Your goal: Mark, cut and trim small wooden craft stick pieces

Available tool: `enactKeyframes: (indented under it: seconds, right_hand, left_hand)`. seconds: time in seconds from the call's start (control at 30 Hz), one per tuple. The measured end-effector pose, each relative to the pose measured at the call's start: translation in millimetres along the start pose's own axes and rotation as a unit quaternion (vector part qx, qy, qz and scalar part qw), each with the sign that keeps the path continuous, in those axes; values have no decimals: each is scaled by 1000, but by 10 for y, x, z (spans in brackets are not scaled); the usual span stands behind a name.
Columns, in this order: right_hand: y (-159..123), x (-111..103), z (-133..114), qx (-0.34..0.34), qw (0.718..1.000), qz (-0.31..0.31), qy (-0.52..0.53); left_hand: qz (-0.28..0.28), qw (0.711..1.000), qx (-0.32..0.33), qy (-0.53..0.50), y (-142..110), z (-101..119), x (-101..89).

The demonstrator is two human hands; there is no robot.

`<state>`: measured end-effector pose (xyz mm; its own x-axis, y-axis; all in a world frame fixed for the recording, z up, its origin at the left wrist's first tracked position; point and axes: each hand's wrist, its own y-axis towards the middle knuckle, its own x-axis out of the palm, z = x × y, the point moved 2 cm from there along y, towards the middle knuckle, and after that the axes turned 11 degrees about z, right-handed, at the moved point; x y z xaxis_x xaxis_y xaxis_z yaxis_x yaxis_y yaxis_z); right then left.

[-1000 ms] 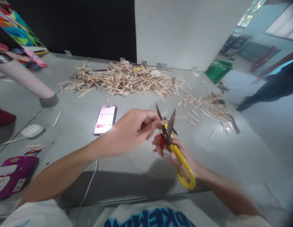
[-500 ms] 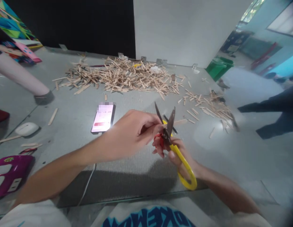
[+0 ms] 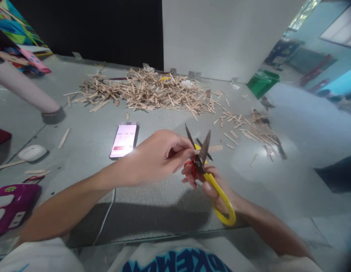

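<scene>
The lettering on my shirt (image 3: 175,260) is cut off at the bottom, just past the near edge of the grey table (image 3: 153,211). My right hand (image 3: 213,189) is curled around the handles of the scissors (image 3: 203,160); the red handle is mostly hidden by my fingers, the yellow one shows nearly whole. My left hand (image 3: 164,155) pinches a wooden stick (image 3: 215,149) between thumb and fingertips, which cover its near end. The stick passes between the parted blades, one blade hiding part of it, and its free end pokes out to the right. Behind the scissors lies a dark, slender thing (image 3: 210,155) I can't make out. The phone (image 3: 123,138) sits just beyond my left wrist. Tabletop stretches from my hands to the pile of cut sticks (image 3: 153,92), which spreads along the foot of the white panel (image 3: 215,37). To the right, past the scattered pieces (image 3: 249,128), the table's side edge is hard to pick out.
</scene>
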<state>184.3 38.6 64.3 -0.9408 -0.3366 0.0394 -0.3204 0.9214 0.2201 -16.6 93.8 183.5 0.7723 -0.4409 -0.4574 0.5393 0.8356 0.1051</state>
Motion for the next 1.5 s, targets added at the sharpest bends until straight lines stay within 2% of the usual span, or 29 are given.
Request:
enactKeyframes:
  seconds: [0.1,0.47,0.93,1.27,1.5]
  right_hand:
    - [-11,-17,-20,7,1000,-6,3]
    - [-19,-43,21,34,999,-10,3]
    - [-22,9,-52,21,1000,-1,11]
    - [13,73,-118,36,999,11,23]
    - [-19,-20,-49,38,999,-4,-7]
  left_hand:
    - [18,1000,4,0,2,-19,7]
    - [20,1000,8,-3,14,-55,22]
    - [-2,999,-22,-33,8,-79,32]
    - [-6,1000,-19,-24,8,-71,28]
    - [7,1000,-10,-25,4,-62,39]
